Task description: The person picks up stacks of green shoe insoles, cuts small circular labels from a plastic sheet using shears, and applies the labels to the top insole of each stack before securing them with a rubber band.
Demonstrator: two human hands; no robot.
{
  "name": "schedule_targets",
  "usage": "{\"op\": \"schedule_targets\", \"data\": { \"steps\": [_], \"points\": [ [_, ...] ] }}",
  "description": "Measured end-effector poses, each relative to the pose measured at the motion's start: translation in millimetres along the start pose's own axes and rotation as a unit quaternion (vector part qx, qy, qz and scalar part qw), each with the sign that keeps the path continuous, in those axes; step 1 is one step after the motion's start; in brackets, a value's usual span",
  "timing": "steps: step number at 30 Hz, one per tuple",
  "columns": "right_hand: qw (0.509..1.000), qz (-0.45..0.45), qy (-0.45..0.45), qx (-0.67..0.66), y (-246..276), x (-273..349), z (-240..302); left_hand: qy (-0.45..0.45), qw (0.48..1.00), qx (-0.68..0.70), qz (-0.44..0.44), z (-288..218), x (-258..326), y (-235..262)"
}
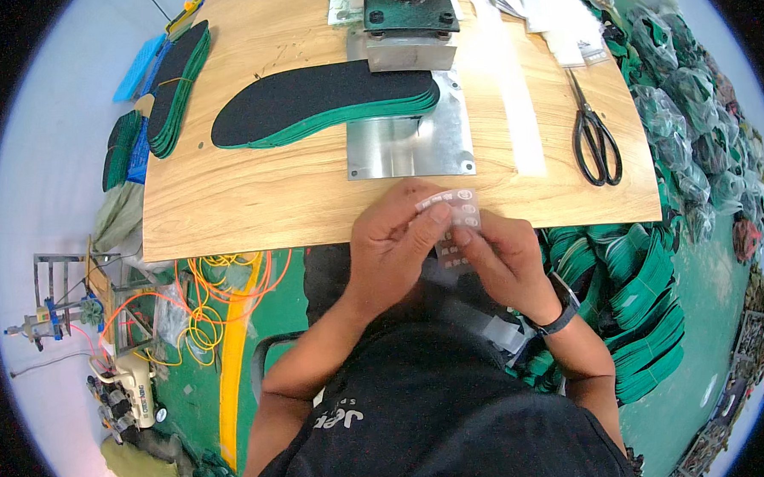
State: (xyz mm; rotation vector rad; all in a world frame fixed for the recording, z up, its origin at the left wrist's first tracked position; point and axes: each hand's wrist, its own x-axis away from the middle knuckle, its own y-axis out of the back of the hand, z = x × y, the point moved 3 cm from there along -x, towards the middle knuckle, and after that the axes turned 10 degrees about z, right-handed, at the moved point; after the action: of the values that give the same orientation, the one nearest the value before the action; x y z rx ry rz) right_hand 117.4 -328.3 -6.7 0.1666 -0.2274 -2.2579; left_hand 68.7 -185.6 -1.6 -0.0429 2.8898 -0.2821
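Observation:
A small translucent sheet (468,207) with rows of little white printed marks is pinched in both my hands at the table's near edge. My left hand (399,242) grips its upper left side, thumb on top. My right hand (509,254) closes on its lower right side. Just beyond my hands, a stack of black insoles with green undersides (320,96) lies across a shiny metal plate (408,152). The right end of the stack is close to the metal block (411,55) of a press, whose upper part is cut off by the frame.
Black-handled scissors (596,144) lie on the wooden table (253,210) at the right, below white sheets (560,22). A banded insole stack (178,90) rests at the left edge. Many green insole bundles (641,304) sit below right; bagged ones (683,97) are beyond. Yellow and orange hoses (202,306) coil at left.

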Motion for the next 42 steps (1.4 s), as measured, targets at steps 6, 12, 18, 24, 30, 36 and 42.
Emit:
{"op": "schedule_targets", "data": {
  "steps": [6,12,18,24,30,36,42],
  "points": [
    [0.98,-0.06,-0.072,-0.174,-6,-34,6,-0.142,0.871,-0.468,-0.045,-52,-53,99],
    [0.926,-0.052,-0.173,-0.331,-12,-81,3,-0.023,0.758,-0.631,0.162,-44,-112,171],
    [0.92,-0.106,-0.146,-0.348,-2,-111,-1,0.005,0.768,-0.609,0.198,-37,-121,157],
    [0.913,-0.129,-0.152,-0.356,-10,-114,-3,-0.005,0.774,-0.605,0.186,-35,-119,159],
    [0.907,-0.142,-0.148,-0.369,-16,-116,-2,-0.008,0.772,-0.61,0.179,-33,-118,161],
    [0.901,-0.182,-0.128,-0.373,-16,-117,-2,-0.008,0.769,-0.61,0.192,-37,-122,158],
    [0.901,-0.178,-0.123,-0.375,-20,-112,-3,-0.056,0.766,-0.621,0.159,-28,-117,161]
  ]
}}
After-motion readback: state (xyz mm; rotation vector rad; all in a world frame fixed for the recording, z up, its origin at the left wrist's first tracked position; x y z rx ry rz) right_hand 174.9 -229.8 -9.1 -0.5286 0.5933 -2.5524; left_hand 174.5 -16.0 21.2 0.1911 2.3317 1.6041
